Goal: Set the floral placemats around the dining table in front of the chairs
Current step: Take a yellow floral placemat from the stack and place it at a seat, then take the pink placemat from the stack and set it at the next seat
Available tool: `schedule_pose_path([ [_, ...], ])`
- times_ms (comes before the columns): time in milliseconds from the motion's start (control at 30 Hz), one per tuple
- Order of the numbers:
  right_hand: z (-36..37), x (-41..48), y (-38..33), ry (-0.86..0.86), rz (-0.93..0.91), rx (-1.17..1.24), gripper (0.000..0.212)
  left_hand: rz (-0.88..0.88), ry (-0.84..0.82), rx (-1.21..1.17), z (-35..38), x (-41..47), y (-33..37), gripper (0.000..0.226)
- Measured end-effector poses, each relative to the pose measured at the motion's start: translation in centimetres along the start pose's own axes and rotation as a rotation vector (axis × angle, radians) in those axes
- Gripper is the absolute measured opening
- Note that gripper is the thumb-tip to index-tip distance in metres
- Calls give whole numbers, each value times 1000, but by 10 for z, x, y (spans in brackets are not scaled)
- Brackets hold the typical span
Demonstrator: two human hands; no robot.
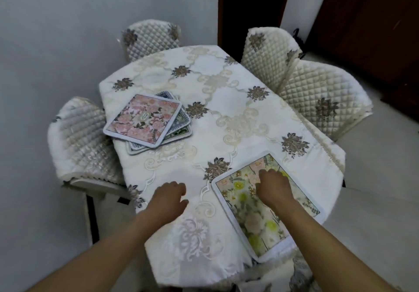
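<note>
A yellow-and-green floral placemat (pixel 247 214) lies flat at the near right of the dining table (pixel 226 101), its near corner reaching the table edge. My right hand (pixel 273 186) rests on top of this mat, fingers pressed down and slightly curled. My left hand (pixel 169 197) hovers over the bare cloth to the mat's left, fingers loosely curled and holding nothing. A loose stack of placemats (pixel 145 121) with a pink floral one on top sits at the table's left side, in front of the left chair.
Quilted chairs stand around the table: one at the left (pixel 77 142), one at the far end (pixel 149 39), two at the right (pixel 322 101). A grey wall runs along the left. A dark doorway (pixel 254 8) is behind.
</note>
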State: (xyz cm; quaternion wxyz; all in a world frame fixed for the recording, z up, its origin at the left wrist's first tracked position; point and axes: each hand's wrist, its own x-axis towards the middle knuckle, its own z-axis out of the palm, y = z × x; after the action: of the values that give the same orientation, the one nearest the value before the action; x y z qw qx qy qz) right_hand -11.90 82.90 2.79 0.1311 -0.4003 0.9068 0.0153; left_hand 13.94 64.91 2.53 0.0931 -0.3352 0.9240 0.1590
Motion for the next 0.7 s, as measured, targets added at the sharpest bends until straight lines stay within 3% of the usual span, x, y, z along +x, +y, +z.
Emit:
schedule_pose_path([
  [167,-39,4,-91,169,-74,-78,21,-15,137,213,-70,-5,-102,32],
  [333,-53,-4,-191,254,-47,-76,20,25,235,202,-123,-17,-204,26],
  [533,-55,-13,-292,284,21,-30,20,63,226,195,-171,-26,-292,26],
  [700,-58,-5,-330,274,75,-14,21,81,218,161,-192,2,-329,21],
])
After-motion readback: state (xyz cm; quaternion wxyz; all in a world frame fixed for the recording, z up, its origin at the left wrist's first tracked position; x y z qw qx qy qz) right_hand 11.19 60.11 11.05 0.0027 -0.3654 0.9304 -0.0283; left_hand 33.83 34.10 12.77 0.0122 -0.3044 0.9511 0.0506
